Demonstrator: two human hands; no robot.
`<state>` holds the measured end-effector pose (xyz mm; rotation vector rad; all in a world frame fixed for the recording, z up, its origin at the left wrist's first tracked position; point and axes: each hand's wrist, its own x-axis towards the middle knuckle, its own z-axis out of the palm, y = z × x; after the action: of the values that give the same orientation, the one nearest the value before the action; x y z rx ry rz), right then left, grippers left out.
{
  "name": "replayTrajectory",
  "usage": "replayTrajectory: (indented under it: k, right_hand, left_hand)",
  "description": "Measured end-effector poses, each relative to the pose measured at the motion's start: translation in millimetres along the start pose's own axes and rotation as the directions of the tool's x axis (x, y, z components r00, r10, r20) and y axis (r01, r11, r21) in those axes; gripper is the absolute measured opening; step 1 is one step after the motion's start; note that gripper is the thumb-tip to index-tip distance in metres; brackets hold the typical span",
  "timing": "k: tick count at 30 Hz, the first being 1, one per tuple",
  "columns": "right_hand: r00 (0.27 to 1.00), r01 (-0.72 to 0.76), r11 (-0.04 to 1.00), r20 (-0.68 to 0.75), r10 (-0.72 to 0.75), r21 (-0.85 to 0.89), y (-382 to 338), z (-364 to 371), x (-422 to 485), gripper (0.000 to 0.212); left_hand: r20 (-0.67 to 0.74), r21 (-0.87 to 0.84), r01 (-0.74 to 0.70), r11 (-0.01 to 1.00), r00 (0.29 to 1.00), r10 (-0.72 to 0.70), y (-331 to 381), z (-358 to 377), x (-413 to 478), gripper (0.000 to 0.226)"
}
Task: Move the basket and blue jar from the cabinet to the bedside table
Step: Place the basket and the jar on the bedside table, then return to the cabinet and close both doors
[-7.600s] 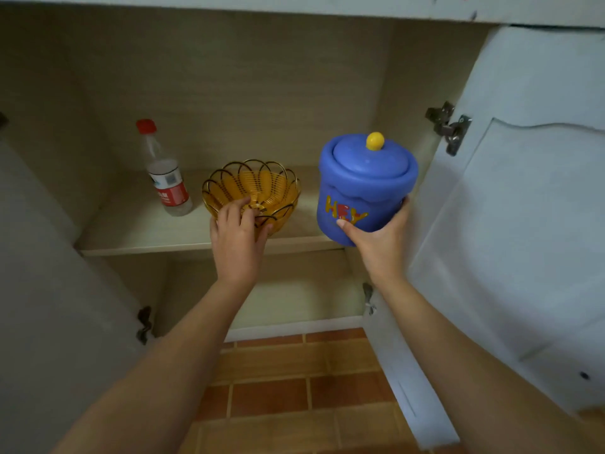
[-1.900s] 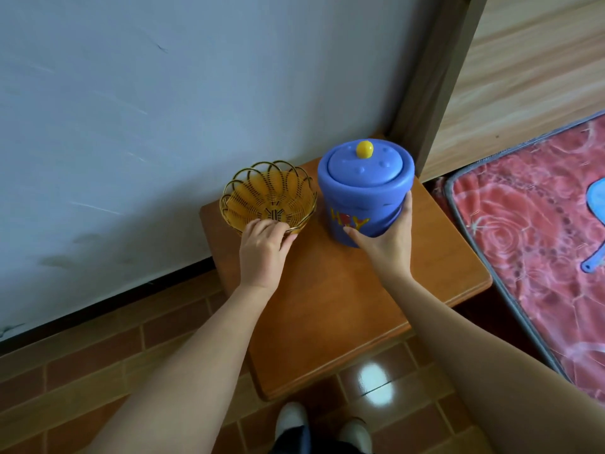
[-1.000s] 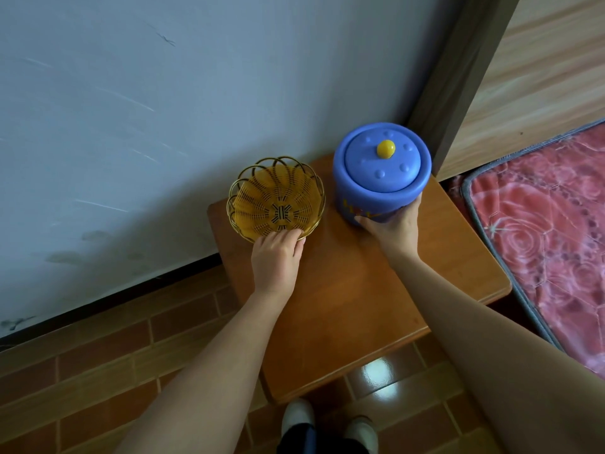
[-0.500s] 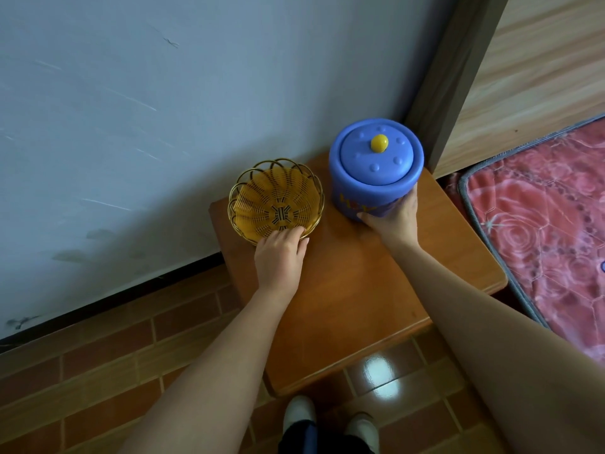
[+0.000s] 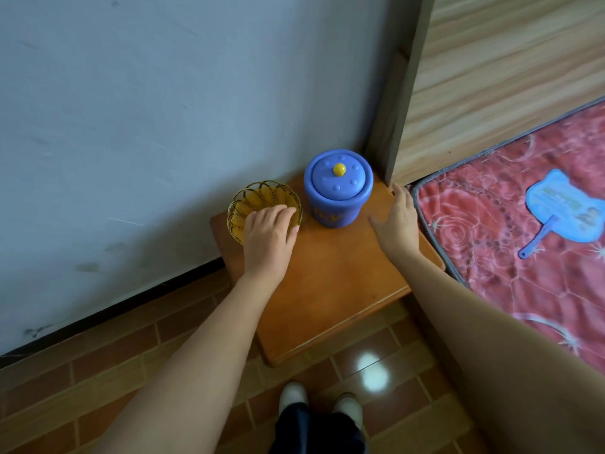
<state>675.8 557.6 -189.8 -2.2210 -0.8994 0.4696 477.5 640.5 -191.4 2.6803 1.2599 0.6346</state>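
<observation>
The yellow wire basket (image 5: 258, 199) stands on the orange-brown wooden bedside table (image 5: 330, 283), at its back left corner by the wall. My left hand (image 5: 268, 232) lies palm down over the basket's near rim with loose fingers that do not grip it, hiding that part. Right beside the basket stands the blue jar (image 5: 338, 188), upright, its lid with a yellow knob on. My right hand (image 5: 397, 221) is open and flat to the right of the jar, a short gap apart from it.
A grey wall runs behind the table. A wooden bed frame post (image 5: 397, 93) rises just right of the jar. The red patterned mattress (image 5: 523, 244) with a blue hand fan (image 5: 563, 208) borders the table's right edge. My feet (image 5: 322, 401) stand on the brick-tiled floor.
My right hand has let go of the blue jar and moved off to its right. My left hand has loosened on the basket. The view has risen and pulled back.
</observation>
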Motion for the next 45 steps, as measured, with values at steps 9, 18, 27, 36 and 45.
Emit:
replayTrajectory:
  k: [9,18,27,36,45]
  right_hand:
    - [0.934,0.312,0.888,-0.06,-0.352,-0.339,-48.2,-134.3,-49.8,0.049]
    - [0.919,0.293,0.834,-0.103,-0.38,-0.468,-62.6,-246.5,-133.5,0.052]
    - [0.924,-0.031,0.83,-0.332,-0.189,-0.557,-38.5,-285.5,-259.4,0.049]
    - [0.752,-0.471,0.774,-0.652,0.1,-0.423,-43.9,-276.9,-398.3,0.052]
    - [0.488,-0.764,0.603,-0.817,0.308,-0.229,-48.5,-251.6,-555.8,0.05]
  left_hand:
    - [0.047,-0.004,-0.31,0.951,0.949,0.31,78.0,-109.1,48.0,0.025]
    - [0.001,-0.109,-0.585,0.803,0.808,0.589,169.7,-170.3,53.8,0.025]
    - [0.023,-0.341,-0.77,0.539,0.566,0.824,244.8,-178.2,21.6,0.036]
    - [-0.087,-0.498,-0.853,0.155,0.227,0.97,311.2,-193.2,-60.7,0.036]
    - [-0.16,-0.605,-0.784,-0.138,-0.05,0.986,350.0,-212.0,-186.2,0.028]
